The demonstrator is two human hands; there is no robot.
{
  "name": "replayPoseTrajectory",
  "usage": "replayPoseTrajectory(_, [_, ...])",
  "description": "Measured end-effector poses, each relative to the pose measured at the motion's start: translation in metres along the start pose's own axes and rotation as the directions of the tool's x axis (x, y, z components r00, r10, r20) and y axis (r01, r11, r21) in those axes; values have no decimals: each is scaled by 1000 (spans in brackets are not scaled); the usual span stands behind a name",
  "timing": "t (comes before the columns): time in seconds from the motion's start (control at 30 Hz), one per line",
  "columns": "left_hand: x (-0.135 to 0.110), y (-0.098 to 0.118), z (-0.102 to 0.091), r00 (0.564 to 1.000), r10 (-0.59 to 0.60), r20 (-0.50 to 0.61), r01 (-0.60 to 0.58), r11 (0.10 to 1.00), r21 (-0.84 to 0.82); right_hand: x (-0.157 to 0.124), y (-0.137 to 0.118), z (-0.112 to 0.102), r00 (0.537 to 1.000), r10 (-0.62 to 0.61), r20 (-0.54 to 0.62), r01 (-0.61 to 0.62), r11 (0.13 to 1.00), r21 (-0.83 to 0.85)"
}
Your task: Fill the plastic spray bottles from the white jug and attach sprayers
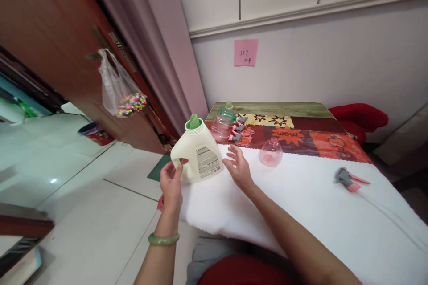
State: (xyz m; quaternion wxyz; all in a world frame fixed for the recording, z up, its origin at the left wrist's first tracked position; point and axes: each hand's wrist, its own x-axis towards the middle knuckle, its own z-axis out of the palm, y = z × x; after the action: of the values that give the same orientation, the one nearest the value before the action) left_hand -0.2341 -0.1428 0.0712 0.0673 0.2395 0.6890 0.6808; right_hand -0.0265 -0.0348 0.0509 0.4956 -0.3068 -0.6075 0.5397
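A cream laundry detergent jug (200,156) stands upright at the left end of the white cloth, uncapped, with its green pouring spout (194,121) showing in the neck. My left hand (171,181) is closed on the jug's handle side; its fingertips are partly hidden. Just right of the jug, my right hand (239,170) is open with fingers apart and nothing in it. A clear pink bottle (271,153) without a spray head stands beyond that hand. Farther right lies a grey and pink trigger sprayer (349,180) with its long thin tube.
Behind the jug lie clear bottles (221,127) with grey and pink spray heads (238,129), beside a light green cap (228,105). The white cloth (284,205) covers the table's near part. A door with a hanging bag of colourful bits (129,103) is at left.
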Motion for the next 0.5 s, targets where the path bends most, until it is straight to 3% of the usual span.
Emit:
replayPoseTrajectory(0.1, [4, -1, 11, 996, -61, 63, 63, 998, -19, 4, 29, 9, 990, 136, 33, -139, 986, 94])
replayPoseTrajectory(0.2, [9, -3, 18, 994, -83, 68, 82, 997, 15, 2, 44, 6, 982, 169, 81, -178, 977, 119])
replayPoseTrajectory(0.37, [15, -4, 21, 997, -66, 27, 62, 989, 134, 3, 42, -1, 980, 163, 116, -180, 970, 162])
replayPoseTrajectory(0.5, [14, 7, 22, 998, -29, 62, 13, 970, 243, 9, 34, -6, 975, 180, 126, -202, 960, 192])
